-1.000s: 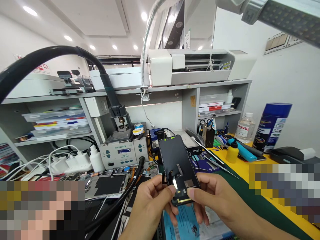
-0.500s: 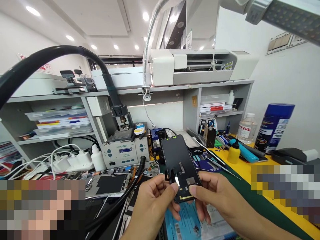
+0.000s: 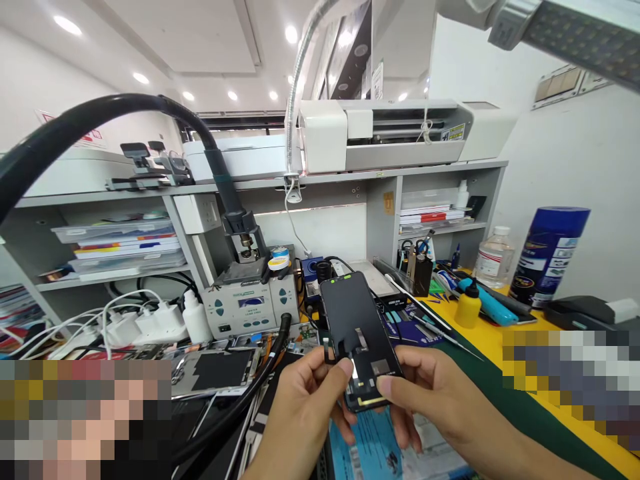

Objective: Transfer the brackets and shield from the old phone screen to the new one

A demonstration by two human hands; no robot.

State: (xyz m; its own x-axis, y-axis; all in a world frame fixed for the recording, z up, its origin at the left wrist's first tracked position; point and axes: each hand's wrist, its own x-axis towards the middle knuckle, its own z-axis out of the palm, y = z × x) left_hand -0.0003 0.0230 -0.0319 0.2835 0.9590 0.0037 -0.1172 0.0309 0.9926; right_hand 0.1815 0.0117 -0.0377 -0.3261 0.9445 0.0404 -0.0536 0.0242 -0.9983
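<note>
A black phone screen assembly [image 3: 353,317] is held up over the bench, its back side with a flex cable and metallic patches facing me. My left hand [image 3: 313,393] grips its lower left edge, thumb on the surface and fingers curled behind. On the lower right edge, my right hand [image 3: 425,387] pinches it between thumb and fingers. A small dark flap or cable juts out beside the left fingers. Beneath the hands lies a blue printed packet [image 3: 365,447], partly covered by them.
A hot-air station [image 3: 253,310] stands behind at left, its black hose [image 3: 270,360] running past my left hand. Disassembled device parts [image 3: 215,370] lie at left. At right are tweezers [image 3: 450,333], a yellow bottle [image 3: 469,307] and a blue spray can [image 3: 550,257].
My left thumb has slid slightly up and left along the screen assembly's edge. The assembly has shifted very slightly; the right hand's grip looks the same.
</note>
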